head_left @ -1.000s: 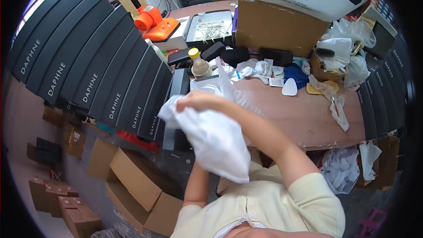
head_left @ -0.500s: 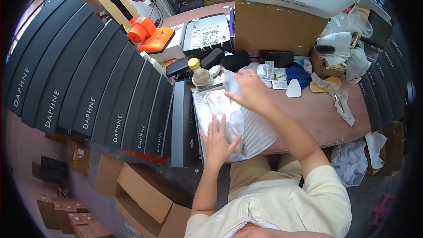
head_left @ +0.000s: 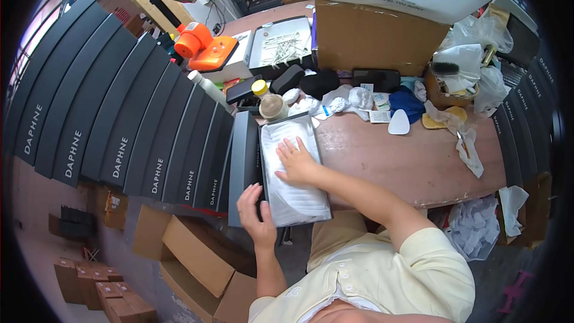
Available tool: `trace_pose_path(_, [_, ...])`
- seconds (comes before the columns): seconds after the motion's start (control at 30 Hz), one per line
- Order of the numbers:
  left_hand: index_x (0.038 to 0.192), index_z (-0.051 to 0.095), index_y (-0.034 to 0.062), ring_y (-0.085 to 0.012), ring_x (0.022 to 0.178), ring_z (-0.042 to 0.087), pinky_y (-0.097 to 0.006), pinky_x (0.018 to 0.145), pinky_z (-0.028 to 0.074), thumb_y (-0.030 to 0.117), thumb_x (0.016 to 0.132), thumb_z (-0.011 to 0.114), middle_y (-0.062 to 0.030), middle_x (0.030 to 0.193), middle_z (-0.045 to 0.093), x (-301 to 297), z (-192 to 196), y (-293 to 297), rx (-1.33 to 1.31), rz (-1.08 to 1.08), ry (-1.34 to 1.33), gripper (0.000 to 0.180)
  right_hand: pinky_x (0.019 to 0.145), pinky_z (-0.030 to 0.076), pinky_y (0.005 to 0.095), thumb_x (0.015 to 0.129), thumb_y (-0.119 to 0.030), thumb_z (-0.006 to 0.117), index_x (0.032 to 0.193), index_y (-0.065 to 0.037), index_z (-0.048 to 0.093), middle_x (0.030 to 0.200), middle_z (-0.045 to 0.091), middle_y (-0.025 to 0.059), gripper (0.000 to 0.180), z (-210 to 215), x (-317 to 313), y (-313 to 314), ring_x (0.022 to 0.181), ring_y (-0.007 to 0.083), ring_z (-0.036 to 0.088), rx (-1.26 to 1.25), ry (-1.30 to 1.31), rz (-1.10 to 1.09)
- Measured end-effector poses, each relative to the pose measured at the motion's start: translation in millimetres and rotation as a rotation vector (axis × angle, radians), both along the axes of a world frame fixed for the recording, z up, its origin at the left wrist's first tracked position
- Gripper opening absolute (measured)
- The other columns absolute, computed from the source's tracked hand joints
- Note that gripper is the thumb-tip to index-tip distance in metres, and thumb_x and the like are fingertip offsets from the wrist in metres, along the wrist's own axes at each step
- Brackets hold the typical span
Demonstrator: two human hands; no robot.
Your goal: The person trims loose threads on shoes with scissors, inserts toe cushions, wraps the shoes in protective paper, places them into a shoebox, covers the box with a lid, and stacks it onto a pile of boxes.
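Observation:
White tissue paper (head_left: 276,143) lies folded over inside a dark grey shoe box (head_left: 327,208) on the table in front of me. Flat on top of the paper, my right hand (head_left: 299,164) rests with its fingers stretched out. My left hand (head_left: 258,218) is at the near left corner of the box, beside the dark box lid (head_left: 242,161); its fingers are bent a little, with the thumb apart. That lid stands on its side along the box's left edge. Whatever lies under the paper is hidden.
Dark shoe boxes (head_left: 128,137) stand in a long row on the left, more (head_left: 517,122) at the right. Behind the box is a jar with a yellow lid (head_left: 273,106). An orange device (head_left: 212,54) and a big carton (head_left: 373,36) stand farther back. An open carton (head_left: 197,257) is below left.
The tissue paper that hung over the box's right side is now folded in. My right hand has come down onto it, while my left has moved left to the box's corner.

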State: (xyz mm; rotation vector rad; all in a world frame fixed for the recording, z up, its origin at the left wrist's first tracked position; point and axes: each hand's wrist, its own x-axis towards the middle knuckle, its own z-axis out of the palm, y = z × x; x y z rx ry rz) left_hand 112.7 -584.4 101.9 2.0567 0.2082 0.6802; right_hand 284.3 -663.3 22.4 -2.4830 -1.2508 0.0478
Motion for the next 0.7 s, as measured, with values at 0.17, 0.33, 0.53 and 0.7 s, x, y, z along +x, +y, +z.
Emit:
trace_pose_path(0.17, [0.1, 0.062, 0.0052, -0.035, 0.117, 0.046, -0.048, 0.099, 0.032, 0.017, 0.083, 0.058, -0.0124, 0.114, 0.057, -35, -44, -5, 0.563, -0.14, 0.215, 0.021, 0.092, 0.041, 0.0479, 0.072, -0.036, 0.066, 0.082, 0.0, 0.067, 0.109, 0.059, 0.0208, 0.038, 58, 2, 16, 0.121, 0.0362, 0.042, 0.201, -0.052, -0.032])
trace_pose_path(0.33, [0.095, 0.057, 0.0001, -0.0358, 0.102, 0.049, -0.044, 0.09, 0.037, 0.008, 0.078, 0.058, -0.0154, 0.101, 0.055, -36, -43, -22, 0.22, 0.08, 0.201, 0.018, 0.048, 0.051, 0.0327, 0.08, -0.037, 0.064, 0.08, 0.002, 0.058, 0.07, 0.064, 0.0117, 0.039, 83, -38, 63, 0.056, 0.0223, 0.063, 0.439, 1.153, -0.119])
trace_pose_path(0.53, [0.113, 0.054, -0.0025, -0.0319, 0.107, 0.05, -0.036, 0.093, 0.038, 0.003, 0.075, 0.061, -0.0183, 0.11, 0.054, -38, -59, -21, 0.439, 0.293, 0.017, 0.039, 0.052, 0.052, 0.0313, 0.081, -0.03, 0.063, 0.091, 0.004, 0.051, 0.081, 0.062, 0.016, 0.038, 71, -62, 95, 0.061, 0.0228, 0.064, 0.707, 1.143, -0.133])
trace_pose_path(0.7, [0.124, 0.048, -0.0043, -0.0186, 0.106, 0.052, -0.031, 0.092, 0.038, 0.002, 0.079, 0.063, -0.0138, 0.112, 0.058, -39, -80, 5, -0.249, 0.138, 0.058, 0.048, 0.09, 0.042, 0.047, 0.07, -0.035, 0.069, 0.108, -0.005, 0.051, 0.118, 0.049, 0.0157, 0.052, 98, -64, 108, 0.117, 0.0289, 0.045, 0.379, -0.153, 0.247])
